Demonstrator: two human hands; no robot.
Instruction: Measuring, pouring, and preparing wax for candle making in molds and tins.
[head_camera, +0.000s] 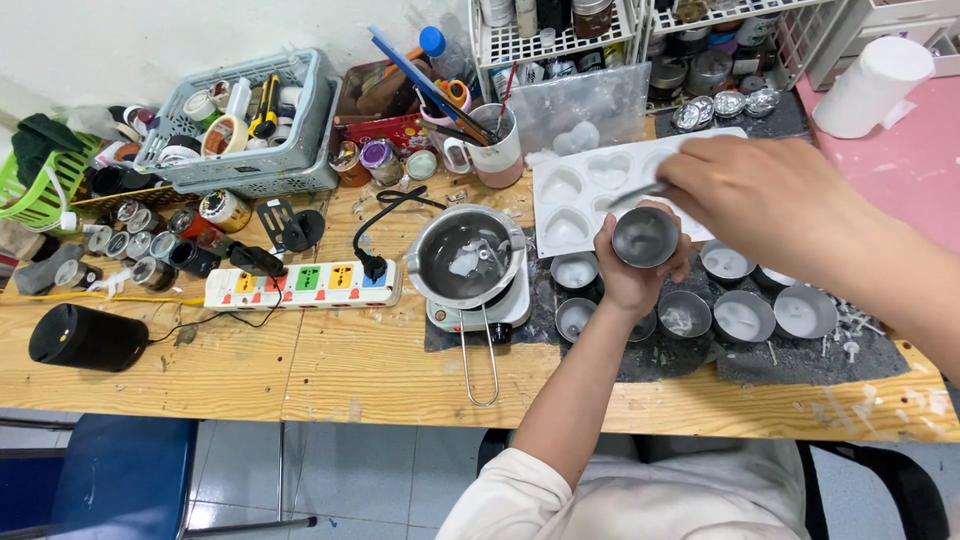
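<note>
Cluttered wooden workbench (300, 370): right of centre, left hand (628, 272) grips a small round metal tin (645, 237); right hand (770, 195) pinches a thin metal rod (632, 196) — best kept steady and centred.

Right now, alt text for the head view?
Left hand holds a small metal tin over a wooden workbench while the right hand works a thin metal tool at its rim. A melting pot sits left.
</note>
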